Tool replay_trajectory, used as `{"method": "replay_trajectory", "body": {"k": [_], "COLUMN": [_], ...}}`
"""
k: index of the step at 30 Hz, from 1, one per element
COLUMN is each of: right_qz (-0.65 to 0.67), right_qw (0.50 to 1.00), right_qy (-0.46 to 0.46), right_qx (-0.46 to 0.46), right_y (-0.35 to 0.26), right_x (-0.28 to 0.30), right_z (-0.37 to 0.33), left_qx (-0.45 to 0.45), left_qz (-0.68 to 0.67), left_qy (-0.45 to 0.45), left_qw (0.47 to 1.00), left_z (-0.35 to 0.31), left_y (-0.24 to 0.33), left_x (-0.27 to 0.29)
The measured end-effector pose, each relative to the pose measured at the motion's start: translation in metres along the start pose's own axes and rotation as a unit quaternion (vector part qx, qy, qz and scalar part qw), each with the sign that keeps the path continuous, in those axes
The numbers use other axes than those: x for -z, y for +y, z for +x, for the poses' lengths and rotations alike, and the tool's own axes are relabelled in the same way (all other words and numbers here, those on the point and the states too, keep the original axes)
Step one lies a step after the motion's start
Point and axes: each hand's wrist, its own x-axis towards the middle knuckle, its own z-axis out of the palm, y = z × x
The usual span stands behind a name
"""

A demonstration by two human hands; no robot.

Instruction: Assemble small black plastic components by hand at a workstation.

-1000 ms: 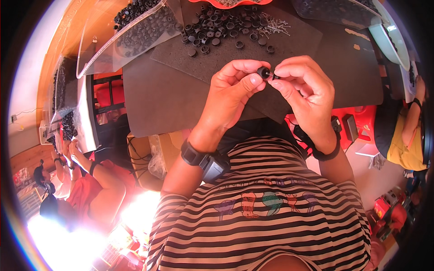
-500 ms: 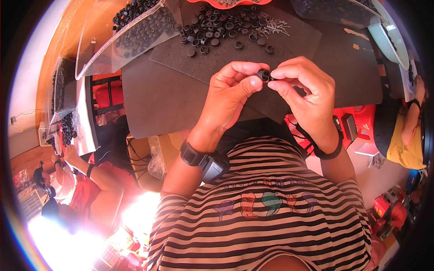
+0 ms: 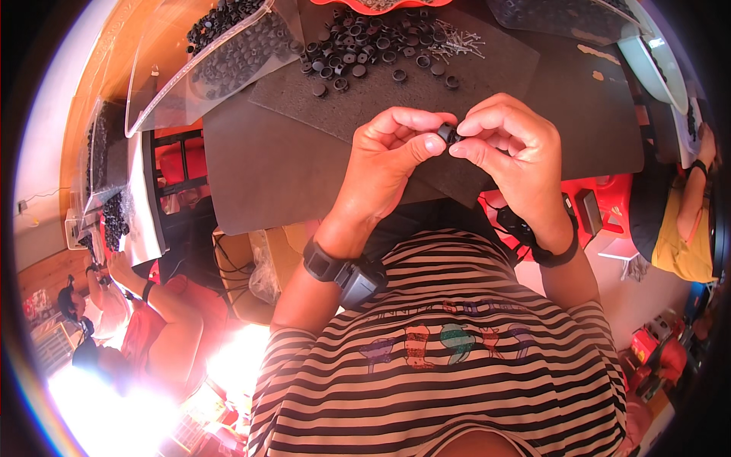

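Between my two hands, above the near part of the table, is a small black round plastic part, hollow like a cap or ring. My left hand pinches its left side between thumb and forefinger. From the other side, my right hand closes thumb and fingertips on the part's right edge; whether a second small piece sits in those fingertips is hidden. Beyond my hands lies a loose pile of black round caps and rings, with a heap of thin silver screws or pins at its right.
A clear bin of black parts stands at the left, another clear bin at the far right. A red scalloped tray is at the far edge. The dark mat lies on the table. People work at both sides.
My right fingertips have moved slightly left, closer against the black part. The part has turned a little in my left fingers, and its opening shows less.
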Motion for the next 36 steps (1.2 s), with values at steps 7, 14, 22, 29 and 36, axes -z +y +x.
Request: {"method": "replay_trajectory", "body": {"k": [7,14,22,29,36], "right_qz": [0.034,-0.052,-0.07,-0.074,-0.126], "right_qw": [0.995,0.998,0.997,0.996,0.988], "right_qy": [0.009,-0.028,-0.038,-0.055,-0.065], "right_qx": [-0.095,-0.016,-0.016,0.021,0.059], "right_y": [-0.003,-0.003,-0.006,-0.004,-0.011], "right_x": [0.002,0.007,0.009,0.01,0.011], "right_z": [-0.002,0.002,0.004,0.004,0.004], "left_qx": [-0.005,0.014,0.024,0.044,0.078], "left_qz": [0.069,0.084,0.061,0.018,-0.023], "left_qy": [0.003,-0.004,-0.026,-0.028,-0.036], "left_qw": [0.998,0.996,0.998,0.998,0.996], "left_z": [0.001,-0.001,0.0,-0.001,-0.006], "left_y": [0.003,0.005,0.001,-0.005,-0.006], "left_x": [0.0,-0.001,0.0,0.002,0.005]}}
